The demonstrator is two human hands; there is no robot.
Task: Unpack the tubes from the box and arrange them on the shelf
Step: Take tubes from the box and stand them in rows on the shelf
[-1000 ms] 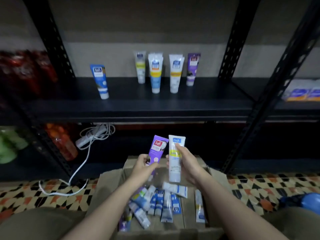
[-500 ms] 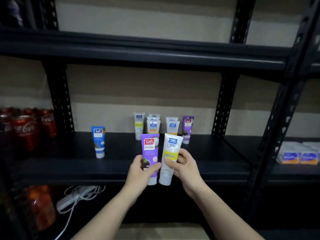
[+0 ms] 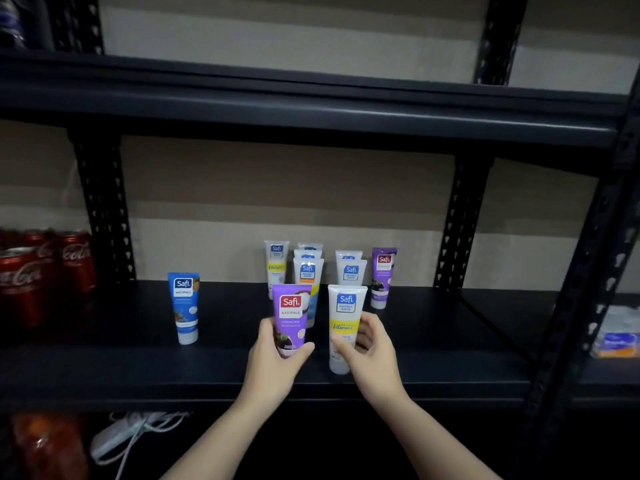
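The left hand (image 3: 277, 362) is wrapped round the lower half of a purple tube (image 3: 290, 320), thumb on the near side, holding it upright over the front of the shelf (image 3: 104, 368); whether its cap touches the board I cannot tell. Just to its three o'clock the right hand (image 3: 372, 355) pinches a white tube with a yellow band (image 3: 346, 327), cap down and apparently resting on the shelf. To finish this step well, I would lower each tube straight onto its cap, keep the labels facing out, let the fingers loosen only once each stands by itself, and draw the hands back low so a knuckle does not tip the neighbours. Matching each to its kind seems sensible: a purple one (image 3: 382, 277) already stands at two o'clock from the hands, a yellow-banded one (image 3: 276, 266) at eleven. The box is out of view. Across the room from the left: red cans (image 3: 38, 271) at nine o'clock, a lone blue tube (image 3: 184, 306) well apart from the group, a cluster of white tubes (image 3: 308, 271) at twelve against the plain wall, black perforated uprights, packets at three o'clock, and a white cable (image 3: 138, 431) below at seven
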